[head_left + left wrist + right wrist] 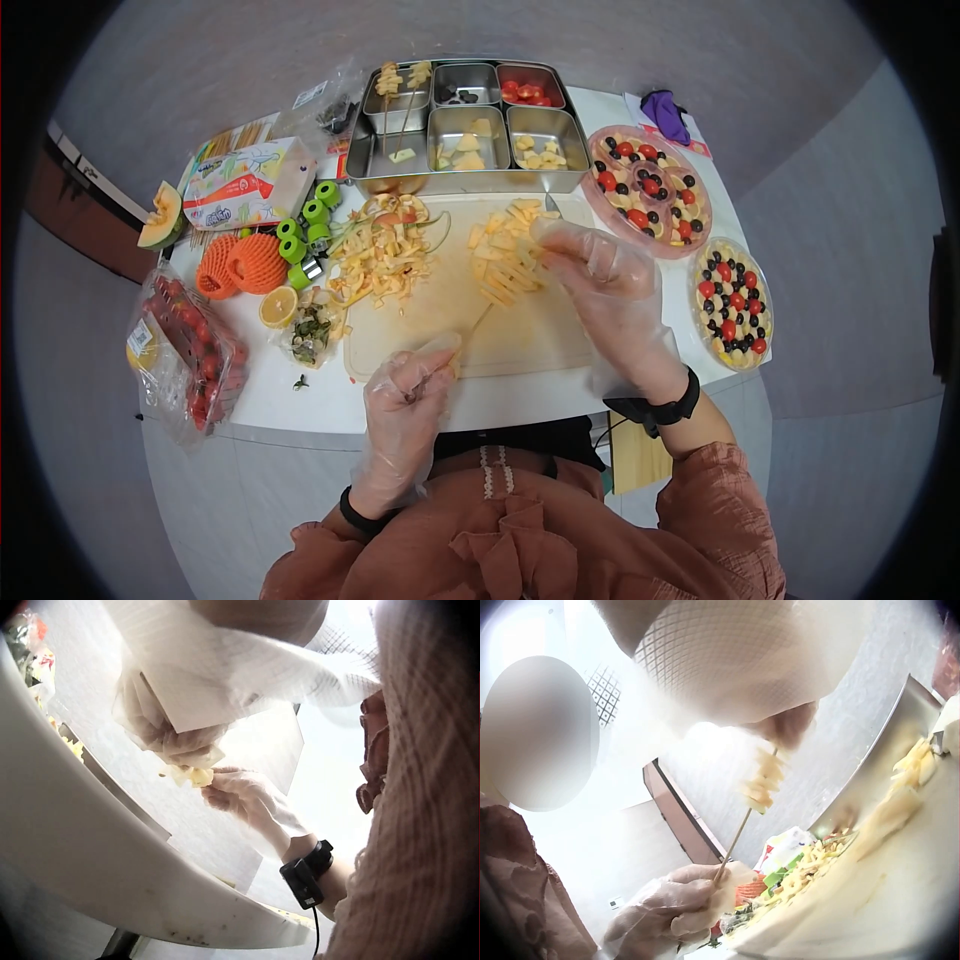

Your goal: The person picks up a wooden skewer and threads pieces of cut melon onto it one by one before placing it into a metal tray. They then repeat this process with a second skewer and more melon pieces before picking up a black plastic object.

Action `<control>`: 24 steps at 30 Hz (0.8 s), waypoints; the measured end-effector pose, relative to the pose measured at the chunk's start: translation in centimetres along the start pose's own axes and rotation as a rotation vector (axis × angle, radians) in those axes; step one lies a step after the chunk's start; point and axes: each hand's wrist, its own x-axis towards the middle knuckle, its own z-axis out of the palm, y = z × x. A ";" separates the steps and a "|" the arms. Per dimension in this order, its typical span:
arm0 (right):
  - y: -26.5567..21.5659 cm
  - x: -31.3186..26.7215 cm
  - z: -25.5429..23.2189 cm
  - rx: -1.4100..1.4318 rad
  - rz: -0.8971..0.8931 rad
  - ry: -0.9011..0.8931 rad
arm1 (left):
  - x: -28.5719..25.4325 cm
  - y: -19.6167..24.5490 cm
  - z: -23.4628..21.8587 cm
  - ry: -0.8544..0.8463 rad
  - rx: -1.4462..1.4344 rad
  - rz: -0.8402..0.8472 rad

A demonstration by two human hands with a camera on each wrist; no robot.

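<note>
My gloved left hand [410,400] grips the lower end of a thin wooden skewer [736,838] over the cutting board's front part. Pale yellow fruit pieces [763,782] are threaded near its upper end. At that end my gloved right hand [612,285] has its fingertips pinched on the fruit, seen also in the left wrist view as pale pieces [199,777] at the fingertips. Below, on the cutting board [400,335], lie cut yellow strips [505,265] beside a heap of peelings and scraps [385,250]. A metal utensil [551,205] rests at the strips' back edge.
Behind the board stands a metal tray [400,184] with fruit compartments and two skewers. Two decorated fruit platters [650,190] [732,305] are at the right. On the left are green cutters [316,211], orange foam nets [255,264], a lemon half [278,307] and packed tomatoes [200,350].
</note>
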 end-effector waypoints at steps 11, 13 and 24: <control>-0.5 -0.2 0.1 -0.016 -0.065 0.011 | -0.1 -0.9 -0.1 0.021 0.056 0.086; -0.8 -0.2 0.0 -0.055 -0.078 0.001 | -0.2 -0.8 -0.1 0.022 0.051 0.074; -0.8 0.0 0.1 -0.047 -0.120 0.040 | -0.1 -0.5 -0.2 0.014 0.041 0.053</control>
